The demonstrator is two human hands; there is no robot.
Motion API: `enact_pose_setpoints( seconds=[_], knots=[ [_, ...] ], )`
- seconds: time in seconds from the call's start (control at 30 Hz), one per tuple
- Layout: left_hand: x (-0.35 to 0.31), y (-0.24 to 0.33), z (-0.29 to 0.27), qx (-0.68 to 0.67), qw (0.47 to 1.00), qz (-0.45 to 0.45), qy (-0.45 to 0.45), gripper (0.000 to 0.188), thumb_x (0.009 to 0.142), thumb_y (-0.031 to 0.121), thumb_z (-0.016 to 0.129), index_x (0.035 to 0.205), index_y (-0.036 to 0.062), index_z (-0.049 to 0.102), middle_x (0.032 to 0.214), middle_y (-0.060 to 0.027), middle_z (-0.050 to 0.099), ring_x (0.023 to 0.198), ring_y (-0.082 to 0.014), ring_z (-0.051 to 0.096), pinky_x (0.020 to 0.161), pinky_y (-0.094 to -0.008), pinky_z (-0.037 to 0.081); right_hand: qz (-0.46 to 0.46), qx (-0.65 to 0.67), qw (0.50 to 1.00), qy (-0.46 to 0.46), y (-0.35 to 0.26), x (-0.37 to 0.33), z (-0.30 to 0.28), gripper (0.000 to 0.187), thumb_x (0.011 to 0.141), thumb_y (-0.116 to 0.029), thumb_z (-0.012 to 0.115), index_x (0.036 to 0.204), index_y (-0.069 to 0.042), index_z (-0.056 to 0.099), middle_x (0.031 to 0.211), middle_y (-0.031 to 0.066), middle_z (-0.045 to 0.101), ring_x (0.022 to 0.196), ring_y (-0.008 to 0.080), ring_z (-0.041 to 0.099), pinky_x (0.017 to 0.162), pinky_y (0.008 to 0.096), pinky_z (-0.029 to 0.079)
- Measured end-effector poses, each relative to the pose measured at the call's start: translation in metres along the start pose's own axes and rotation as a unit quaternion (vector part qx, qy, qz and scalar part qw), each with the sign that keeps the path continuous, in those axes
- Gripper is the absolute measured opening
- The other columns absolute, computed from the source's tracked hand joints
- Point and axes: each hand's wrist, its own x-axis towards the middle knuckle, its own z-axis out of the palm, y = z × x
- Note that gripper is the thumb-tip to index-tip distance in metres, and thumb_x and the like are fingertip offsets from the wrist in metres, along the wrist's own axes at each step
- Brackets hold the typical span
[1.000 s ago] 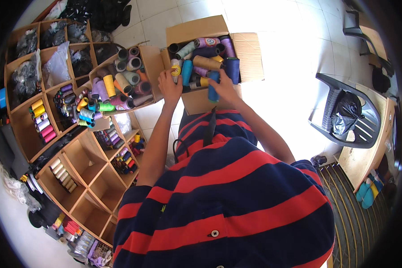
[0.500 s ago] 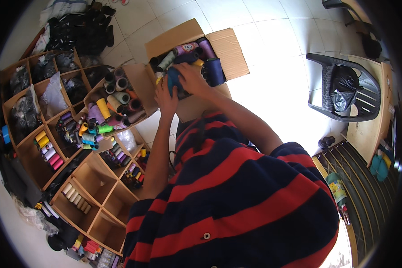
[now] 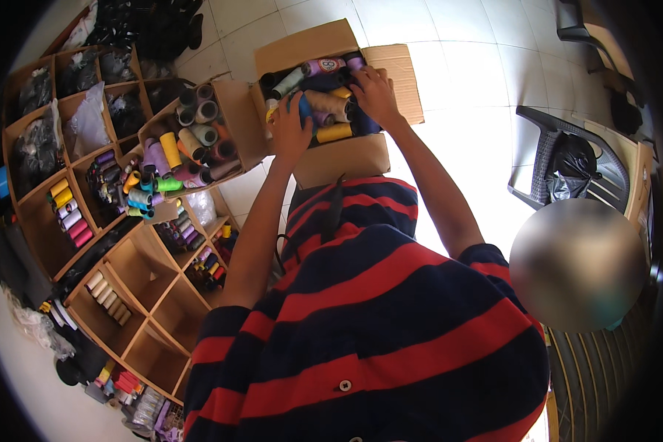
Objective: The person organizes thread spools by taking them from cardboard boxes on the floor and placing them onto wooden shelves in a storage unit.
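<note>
The step in hand was, I think, the handling of spools inside the front box (image 3: 344, 163). The left hand (image 3: 291, 131) was at its left edge, with the fingers curved over the blue spool (image 3: 305, 109), which lay toward the near left corner; whether they gripped it, I could not tell. The right hand (image 3: 376, 97) was over the right edge, its fingers bent and slightly apart; what was under them was hidden. The next move called, in my judgement, for a sure hold on one spool, because its neighbours lay close around it. At left, the shelf (image 3: 138, 267) had black bags (image 3: 77, 72) in far compartments, and cream spools (image 3: 108, 298) in a nearer one. By its right edge, the side box (image 3: 244, 121) carried many mixed spools (image 3: 170, 149). In the front box, a grey spool (image 3: 289, 82) was near the far left corner, a purple spool (image 3: 321, 66) along the far edge, a tan spool (image 3: 325, 102) in the middle, a yellow spool (image 3: 335, 132) by the near edge.
</note>
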Motion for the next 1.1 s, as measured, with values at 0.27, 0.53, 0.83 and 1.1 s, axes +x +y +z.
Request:
enact_pose_setpoints(
  seconds=[0.27, 0.53, 0.83, 1.1],
  knots=[
    [-0.026, -0.013, -0.004, -0.022, 0.999, -0.003, 0.043, 0.065, 0.08, 0.019, 0.064, 0.139, 0.0154, 0.037, 0.136, -0.0177, 0.04, 0.124, -0.0378, 0.04, 0.099, -0.0545, 0.032, -0.028, -0.059, 0.991, -0.12, -0.008, 0.037, 0.014, 0.049, 0.073, -0.029, 0.073, 0.117, -0.011, 0.059, 0.121, 0.0061, 0.059, 0.115, 0.0284, 0.049, 0.089, 0.05, 0.042],
    [-0.059, -0.035, 0.0, -0.085, 0.991, -0.03, 0.1, 0.05, 0.079, 0.016, 0.063, 0.126, 0.011, 0.048, 0.124, -0.0155, 0.046, 0.114, -0.0341, 0.045, 0.095, -0.0514, 0.034, 0.183, 0.334, 0.925, -0.005, -0.004, 0.028, -0.031, 0.037, 0.084, -0.02, 0.068, 0.109, 0.002, 0.053, 0.096, 0.0156, 0.064, 0.091, 0.0196, 0.063, 0.075, 0.0321, 0.052],
    [-0.065, -0.04, 0.008, -0.182, 0.981, -0.027, 0.061, 0.042, 0.08, 0.011, 0.063, 0.12, 0.0088, 0.053, 0.121, -0.0137, 0.05, 0.111, -0.0342, 0.048, 0.093, -0.044, 0.04, 0.204, 0.446, 0.871, -0.025, -0.017, 0.018, -0.032, 0.043, 0.093, -0.024, 0.058, 0.123, 0.004, 0.047, 0.106, 0.016, 0.06, 0.093, 0.0193, 0.061, 0.075, 0.0308, 0.052],
    [-0.106, -0.065, -0.006, -0.205, 0.973, -0.106, 0.026, 0.034, 0.083, 0.009, 0.059, 0.117, 0.0065, 0.054, 0.116, -0.0147, 0.053, 0.114, -0.0346, 0.048, 0.098, -0.0409, 0.039, -0.158, 0.084, 0.984, -0.013, -0.046, 0.027, -0.011, 0.044, 0.082, -0.017, 0.067, 0.123, -0.009, 0.055, 0.11, 0.0132, 0.059, 0.101, 0.0355, 0.055, 0.086, 0.0427, 0.044]
  ],
)
